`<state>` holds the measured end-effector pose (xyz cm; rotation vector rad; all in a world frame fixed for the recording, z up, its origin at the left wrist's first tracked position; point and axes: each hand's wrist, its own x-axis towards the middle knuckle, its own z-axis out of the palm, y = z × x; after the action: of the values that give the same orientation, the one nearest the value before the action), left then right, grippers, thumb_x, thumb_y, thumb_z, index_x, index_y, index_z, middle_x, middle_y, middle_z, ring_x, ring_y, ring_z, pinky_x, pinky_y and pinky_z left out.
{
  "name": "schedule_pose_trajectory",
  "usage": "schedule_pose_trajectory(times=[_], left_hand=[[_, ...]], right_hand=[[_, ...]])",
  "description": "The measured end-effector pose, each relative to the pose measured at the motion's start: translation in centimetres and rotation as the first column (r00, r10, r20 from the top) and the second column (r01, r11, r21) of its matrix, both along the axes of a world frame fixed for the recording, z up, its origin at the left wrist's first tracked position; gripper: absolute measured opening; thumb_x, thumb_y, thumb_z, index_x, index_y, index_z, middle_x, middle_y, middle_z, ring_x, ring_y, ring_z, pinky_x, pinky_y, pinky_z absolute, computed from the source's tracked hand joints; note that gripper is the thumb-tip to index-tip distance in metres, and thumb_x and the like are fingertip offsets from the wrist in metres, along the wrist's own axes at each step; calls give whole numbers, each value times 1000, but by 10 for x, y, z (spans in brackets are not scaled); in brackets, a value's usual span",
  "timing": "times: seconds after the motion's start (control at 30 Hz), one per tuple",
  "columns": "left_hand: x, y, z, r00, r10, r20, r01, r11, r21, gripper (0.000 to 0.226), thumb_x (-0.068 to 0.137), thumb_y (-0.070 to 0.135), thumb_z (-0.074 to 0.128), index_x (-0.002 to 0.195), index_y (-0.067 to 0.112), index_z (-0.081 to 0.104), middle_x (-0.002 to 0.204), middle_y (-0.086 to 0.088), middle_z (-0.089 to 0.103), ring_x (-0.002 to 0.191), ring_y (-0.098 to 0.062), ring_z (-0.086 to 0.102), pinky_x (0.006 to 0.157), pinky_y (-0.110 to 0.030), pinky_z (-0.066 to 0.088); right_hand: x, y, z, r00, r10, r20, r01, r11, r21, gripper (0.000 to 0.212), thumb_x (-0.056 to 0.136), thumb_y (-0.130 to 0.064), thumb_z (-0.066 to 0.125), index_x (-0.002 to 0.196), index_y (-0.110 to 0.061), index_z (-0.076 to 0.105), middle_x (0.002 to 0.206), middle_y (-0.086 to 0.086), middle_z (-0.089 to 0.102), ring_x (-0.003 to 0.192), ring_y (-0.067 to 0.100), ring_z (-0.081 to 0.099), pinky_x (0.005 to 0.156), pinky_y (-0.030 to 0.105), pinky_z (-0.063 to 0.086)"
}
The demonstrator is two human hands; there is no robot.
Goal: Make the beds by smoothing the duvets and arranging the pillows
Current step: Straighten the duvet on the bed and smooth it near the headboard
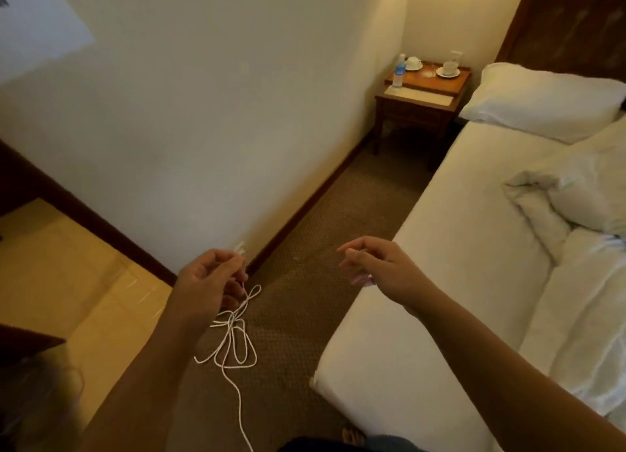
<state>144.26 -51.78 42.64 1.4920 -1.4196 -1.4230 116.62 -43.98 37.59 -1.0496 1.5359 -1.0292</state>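
My left hand (211,278) pinches a white cord (233,336), my right hand (376,265) hangs loose beside the bed (440,248); the water bottle (399,72) label is unreadable.

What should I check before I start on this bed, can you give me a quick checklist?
1. Left hand free: not ok, it holds a white cord.
2. Right hand free: ok, fingers relaxed, holding nothing.
3. Duvet smooth: not ok, bunched on the far side of the mattress.
4. Pillow at the headboard: ok.
5. Cord clear of feet: not ok, it hangs looped down to the carpet.
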Motion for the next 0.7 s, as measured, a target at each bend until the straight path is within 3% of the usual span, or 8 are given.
schedule_pose_trajectory(times=[0.13,0.23,0.37,0.7], left_hand=[[5,-43,12,1000,-27,9,27,999,-24,15,101,15,57,100,6,69,76,-2,69,72,-24,59,64,-36,48],[2,-76,11,999,-44,11,44,998,-33,18,103,16,53,103,9,69,87,-9,71,78,-28,62,69,-40,50],[-8,-126,5,985,-165,43,166,986,-9,19,103,18,53,108,16,72,97,-7,75,88,-33,70,79,-48,55],[-13,-274,35,898,-441,15,441,896,-49,21,101,14,55,111,12,74,99,-11,76,83,-30,71,73,-42,54]], right_hand=[[-5,-28,13,1000,22,9,-22,1000,-12,18,107,-28,56,117,-22,70,101,1,78,89,21,76,81,32,60],[-17,-49,23,1000,16,19,-15,999,-41,20,107,-29,55,119,-22,69,103,-1,78,91,20,76,78,25,60],[-27,-80,21,992,-127,20,128,989,-68,21,107,-27,54,120,-20,69,102,-2,78,88,17,75,74,24,58],[37,-186,0,937,-330,115,340,936,-85,19,107,-27,54,118,-21,69,102,-1,77,91,22,75,79,30,60]])
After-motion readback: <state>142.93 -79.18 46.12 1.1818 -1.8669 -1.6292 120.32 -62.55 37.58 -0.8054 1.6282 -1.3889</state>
